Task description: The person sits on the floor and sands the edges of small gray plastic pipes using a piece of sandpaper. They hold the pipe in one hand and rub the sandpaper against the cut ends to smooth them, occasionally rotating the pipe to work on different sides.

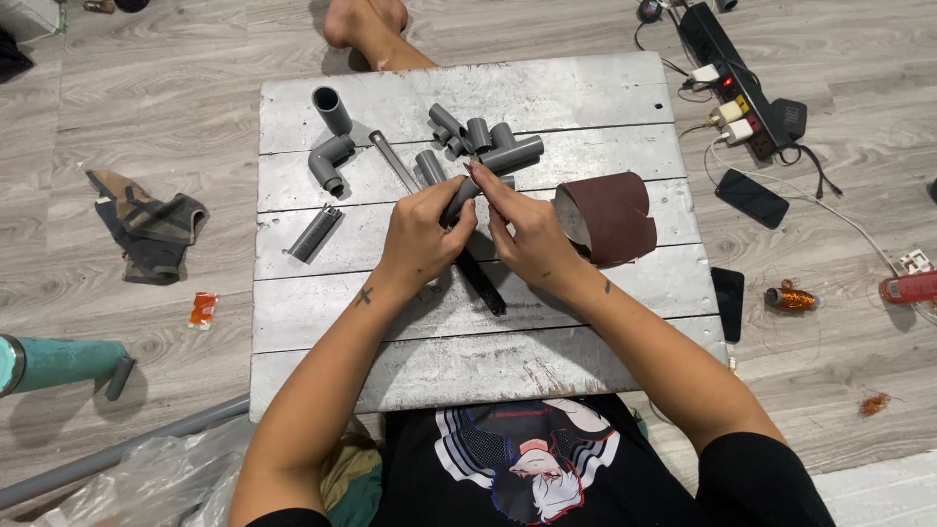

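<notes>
Left hand (422, 237): closed around short grey pipe (459, 200), steadying it above board (586, 98) centre.
Right hand (527, 234): fingertips pinching same pipe's upper end.
Far edge: grey fittings (468, 132).
Right edge: sandpaper roll (610, 215), within reach.

– What lies right of the hands?
– A brown sandpaper roll (603, 217) just beside them; farther right, a power strip (734, 83) and a dark phone (752, 198).
– And left?
– A crumpled rag (146, 226) on the floor.
</notes>
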